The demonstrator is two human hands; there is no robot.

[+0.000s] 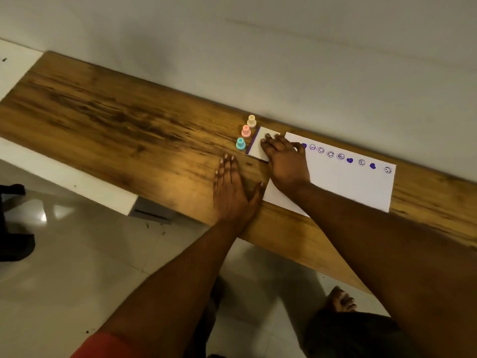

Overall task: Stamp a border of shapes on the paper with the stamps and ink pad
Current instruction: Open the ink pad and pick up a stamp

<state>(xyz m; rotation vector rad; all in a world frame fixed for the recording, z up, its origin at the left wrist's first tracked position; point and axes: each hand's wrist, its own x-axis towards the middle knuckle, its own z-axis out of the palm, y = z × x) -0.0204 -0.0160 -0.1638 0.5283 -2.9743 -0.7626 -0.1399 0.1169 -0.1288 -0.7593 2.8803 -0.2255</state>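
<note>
A long wooden bench [108,117] with dark streaky grain runs diagonally from the upper left of the frame to the right edge, set against a pale wall. Right of centre lies a white rectangular sheet of paper [343,187], its upper edge carrying a row of purple stamped shapes [340,156]: round smiley faces and solid hearts. The right hand [284,161] reaches over the paper's left end, fingers spread and released, fingertips resting on the flat white square ink pad [258,146] with a purple strip along its left side; it grips nothing. The left hand [232,187] lies flat and open on the bare wood just below and left of the pad, palm down, its thumb near the paper's corner. Just left of the pad stand three small plastic stamps in a slanting line: a yellow stamp [251,121] uppermost, a pink stamp [246,131] in the middle, and a teal stamp [240,144] lowest, all upright and untouched. No writing can be read.
</note>
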